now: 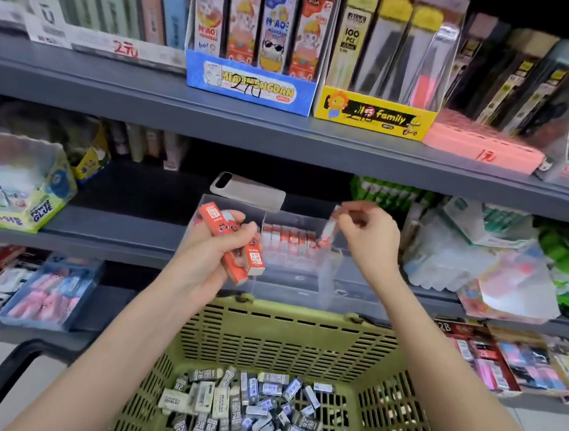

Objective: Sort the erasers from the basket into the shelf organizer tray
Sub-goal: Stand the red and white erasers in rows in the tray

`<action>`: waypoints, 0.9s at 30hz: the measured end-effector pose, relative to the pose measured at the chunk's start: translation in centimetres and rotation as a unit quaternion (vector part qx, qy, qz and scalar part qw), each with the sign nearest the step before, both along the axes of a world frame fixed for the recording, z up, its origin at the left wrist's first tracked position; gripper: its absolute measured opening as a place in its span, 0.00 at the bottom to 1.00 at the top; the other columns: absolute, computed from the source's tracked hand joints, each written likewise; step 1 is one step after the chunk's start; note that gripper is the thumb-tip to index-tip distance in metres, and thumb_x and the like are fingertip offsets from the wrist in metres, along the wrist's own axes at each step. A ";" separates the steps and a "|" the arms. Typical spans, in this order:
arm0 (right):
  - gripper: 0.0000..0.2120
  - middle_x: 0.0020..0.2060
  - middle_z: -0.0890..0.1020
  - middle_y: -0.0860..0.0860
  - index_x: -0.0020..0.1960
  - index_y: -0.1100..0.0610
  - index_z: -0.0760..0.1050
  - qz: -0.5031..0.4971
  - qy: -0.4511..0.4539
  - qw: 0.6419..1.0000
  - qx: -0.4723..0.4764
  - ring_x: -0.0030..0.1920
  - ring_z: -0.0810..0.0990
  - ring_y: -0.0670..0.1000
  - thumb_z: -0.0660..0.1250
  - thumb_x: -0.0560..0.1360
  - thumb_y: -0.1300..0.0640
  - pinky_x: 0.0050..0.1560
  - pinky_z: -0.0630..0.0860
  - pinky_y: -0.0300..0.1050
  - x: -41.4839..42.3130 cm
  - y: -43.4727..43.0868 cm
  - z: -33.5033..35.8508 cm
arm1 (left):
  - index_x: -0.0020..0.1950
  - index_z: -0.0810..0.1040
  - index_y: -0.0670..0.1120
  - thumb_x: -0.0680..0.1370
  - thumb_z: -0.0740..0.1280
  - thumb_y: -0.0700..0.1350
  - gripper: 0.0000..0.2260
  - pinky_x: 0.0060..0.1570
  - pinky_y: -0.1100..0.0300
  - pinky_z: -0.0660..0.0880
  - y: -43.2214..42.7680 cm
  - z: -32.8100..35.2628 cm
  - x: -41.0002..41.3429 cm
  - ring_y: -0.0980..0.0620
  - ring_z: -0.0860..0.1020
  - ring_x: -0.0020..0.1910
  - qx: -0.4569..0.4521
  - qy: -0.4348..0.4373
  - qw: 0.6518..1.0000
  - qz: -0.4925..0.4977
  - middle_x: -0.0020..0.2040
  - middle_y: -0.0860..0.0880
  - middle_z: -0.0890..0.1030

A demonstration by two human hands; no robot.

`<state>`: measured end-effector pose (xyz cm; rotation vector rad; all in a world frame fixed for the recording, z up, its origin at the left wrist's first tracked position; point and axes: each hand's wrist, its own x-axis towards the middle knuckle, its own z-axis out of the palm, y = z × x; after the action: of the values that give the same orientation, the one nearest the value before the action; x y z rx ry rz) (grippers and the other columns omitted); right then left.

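Green slotted basket [288,315] nearest, its near side cut off by frame bottom. Loose 2B erasers [259,405] heaped on its floor, grey/white/blue sleeves, lying every which way; those behind the right wall show only thru the slots.

Above the basket's far rim, left grip [218,244] is curled round a bunch of red erasers [234,266]. Count unclear, fingers hide the middles. One sticks up-left w/ QR label showing, the others point down-right, long axes roughly parallel.

Right grip [367,236] pinches a single red eraser [329,228] betw. thumb & fingertips. It's motion-blurred, long axis near upright, lower end at the right end of the row of red erasers [284,237].

That row stands on end, side by side, in the right compartment of the clear organizer tray [304,286] at the front edge of the grey shelf [119,235]. Left compartment mostly hidden by left grip.

White phone-like slab [247,191] at tray's far rim; whether it rests on it, can't tell. Power Glue box [20,192] toward shelf's left end. Upper shelf: blue display box [249,88], yellow "family" box [374,115].
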<state>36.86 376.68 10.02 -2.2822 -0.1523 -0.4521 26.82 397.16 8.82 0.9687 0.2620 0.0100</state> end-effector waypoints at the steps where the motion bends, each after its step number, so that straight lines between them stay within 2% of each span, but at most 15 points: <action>1: 0.07 0.37 0.84 0.52 0.48 0.55 0.81 -0.003 -0.029 0.997 -0.066 0.44 0.80 0.54 0.68 0.72 0.55 0.46 0.72 0.46 0.7 0.4 -0.2 | 0.51 0.74 0.45 0.64 0.74 0.41 0.18 0.22 0.64 0.69 -0.1 -0.2 0.2 0.48 0.74 0.36 0.001 -0.002 1.000 -0.001 0.38 0.44 0.82; 3: 0.07 0.36 0.83 0.56 0.47 0.58 0.81 0.020 -0.079 0.984 -0.160 0.46 0.79 0.59 0.68 0.71 0.58 0.46 0.71 0.47 1.6 1.1 -0.5 | 0.51 0.75 0.45 0.65 0.74 0.41 0.17 0.23 0.65 0.70 -0.2 -0.6 0.6 0.43 0.72 0.42 0.001 -0.012 1.000 -0.005 0.38 0.44 0.82; 7: 0.03 0.30 0.81 0.58 0.41 0.63 0.80 0.103 -0.122 0.955 -0.252 0.37 0.78 0.61 0.69 0.69 0.64 0.44 0.76 0.47 2.6 1.5 -0.9 | 0.50 0.75 0.45 0.64 0.75 0.40 0.17 0.23 0.64 0.70 -0.2 -1.2 1.2 0.42 0.71 0.41 -0.007 -0.021 1.000 0.001 0.38 0.42 0.81; 9: 0.04 0.35 0.82 0.57 0.43 0.62 0.80 0.132 -0.074 0.948 -0.279 0.41 0.77 0.60 0.68 0.70 0.64 0.46 0.71 0.43 3.1 1.4 -0.7 | 0.50 0.75 0.45 0.64 0.75 0.41 0.17 0.23 0.64 0.69 -0.1 -1.2 1.3 0.45 0.73 0.39 -0.008 -0.019 1.000 -0.003 0.38 0.42 0.82; 11: 0.06 0.41 0.83 0.55 0.46 0.60 0.80 0.139 0.008 0.948 -0.287 0.46 0.76 0.58 0.66 0.71 0.62 0.46 0.66 0.41 3.5 1.3 -0.4 | 0.51 0.75 0.45 0.64 0.75 0.41 0.18 0.24 0.64 0.70 0.0 -1.2 1.4 0.50 0.72 0.31 -0.004 -0.015 1.000 -0.011 0.39 0.41 0.82; 13: 0.07 0.43 0.82 0.54 0.48 0.58 0.80 0.138 0.064 0.947 -0.283 0.48 0.76 0.56 0.66 0.72 0.61 0.45 0.66 0.41 3.8 1.4 0.1 | 0.52 0.75 0.46 0.63 0.75 0.42 0.19 0.24 0.64 0.71 0.1 -1.1 1.6 0.53 0.71 0.27 0.004 -0.007 1.000 -0.016 0.40 0.41 0.81; 17: 0.06 0.40 0.80 0.49 0.46 0.56 0.80 0.165 0.126 0.943 -0.262 0.45 0.77 0.53 0.66 0.71 0.61 0.43 0.70 0.40 3.9 2.1 0.7 | 0.52 0.76 0.46 0.62 0.75 0.43 0.20 0.25 0.64 0.71 0.2 -0.8 2.2 0.46 0.73 0.38 0.023 0.003 1.000 -0.013 0.46 0.39 0.79; 20: 0.07 0.45 0.81 0.46 0.46 0.50 0.80 0.162 0.137 0.926 -0.314 0.52 0.75 0.51 0.65 0.72 0.57 0.52 0.73 0.42 4.3 2.2 0.7 | 0.52 0.75 0.46 0.61 0.76 0.43 0.21 0.25 0.65 0.71 0.2 -0.8 2.7 0.44 0.71 0.39 0.023 -0.001 1.000 -0.011 0.47 0.37 0.78; 23: 0.06 0.55 0.78 0.47 0.48 0.47 0.79 0.150 0.125 0.911 -0.363 0.61 0.70 0.53 0.66 0.72 0.50 0.61 0.67 0.43 4.7 1.8 0.7 | 0.51 0.76 0.46 0.61 0.76 0.44 0.20 0.26 0.65 0.71 0.3 -0.9 2.9 0.42 0.71 0.42 0.023 -0.002 1.000 -0.011 0.47 0.37 0.78; 27: 0.16 0.61 0.72 0.49 0.54 0.43 0.78 0.124 0.121 0.881 -0.440 0.63 0.67 0.55 0.68 0.69 0.39 0.62 0.64 0.48 4.3 1.0 0.4 | 0.53 0.76 0.46 0.61 0.75 0.44 0.21 0.26 0.65 0.71 0.2 -1.0 3.2 0.50 0.73 0.33 0.042 0.006 0.999 -0.010 0.46 0.39 0.80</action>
<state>41.13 377.66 10.44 -3.1177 -0.6194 0.0857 29.97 397.37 7.86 1.0552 0.2644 -0.0033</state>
